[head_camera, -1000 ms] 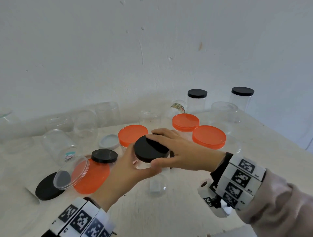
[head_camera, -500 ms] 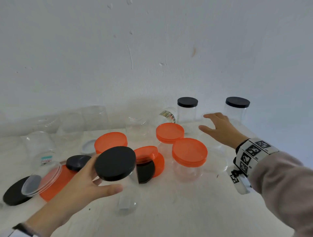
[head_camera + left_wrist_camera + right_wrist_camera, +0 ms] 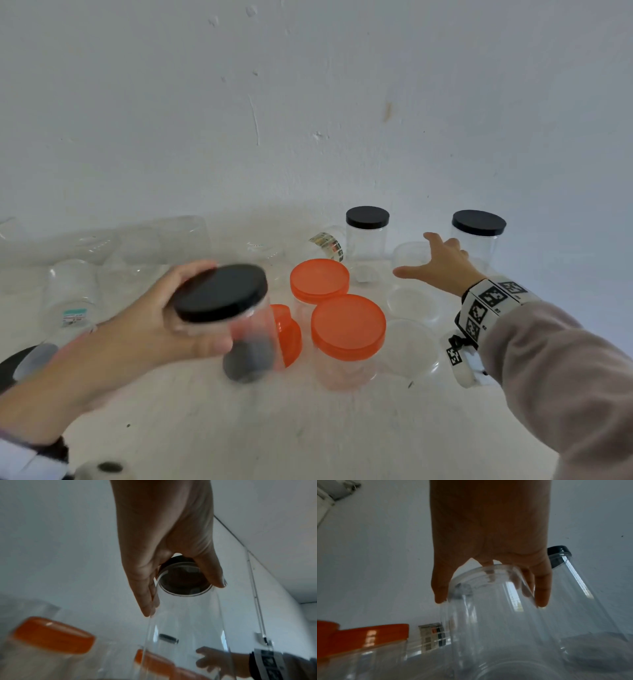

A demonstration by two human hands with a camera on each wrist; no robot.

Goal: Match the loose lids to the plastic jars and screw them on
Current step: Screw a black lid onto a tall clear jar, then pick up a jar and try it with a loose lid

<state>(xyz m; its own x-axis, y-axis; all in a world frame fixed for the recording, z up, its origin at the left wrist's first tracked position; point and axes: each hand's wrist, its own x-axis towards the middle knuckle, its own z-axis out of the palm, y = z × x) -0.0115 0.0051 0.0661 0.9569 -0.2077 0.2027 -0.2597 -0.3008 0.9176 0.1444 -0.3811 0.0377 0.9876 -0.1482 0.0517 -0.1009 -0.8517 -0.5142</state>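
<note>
My left hand [image 3: 205,308] grips a clear jar [image 3: 253,329] with a black lid [image 3: 221,291] on it, lifted off the table and tilted. In the left wrist view the left hand [image 3: 184,599] wraps the jar [image 3: 185,622] just under the lid [image 3: 183,580]. My right hand [image 3: 421,257] is stretched to the back right, fingers spread over the mouth of a lidless clear jar [image 3: 409,255]. In the right wrist view the right hand [image 3: 489,601] has its thumb and fingers on either side of that jar's rim [image 3: 496,615]; whether they press it is unclear.
Two orange-lidded jars [image 3: 347,325] [image 3: 319,281] stand in the middle, a third orange piece [image 3: 289,335] behind the held jar. Black-lidded jars [image 3: 367,219] [image 3: 478,222] stand by the wall. Lidless clear jars [image 3: 72,291] crowd the left. A black lid [image 3: 10,366] lies at the left edge.
The right hand left the black lid and reached to the back right over the lidless jar. The left hand raised the black-lidded jar and carried it rightwards.
</note>
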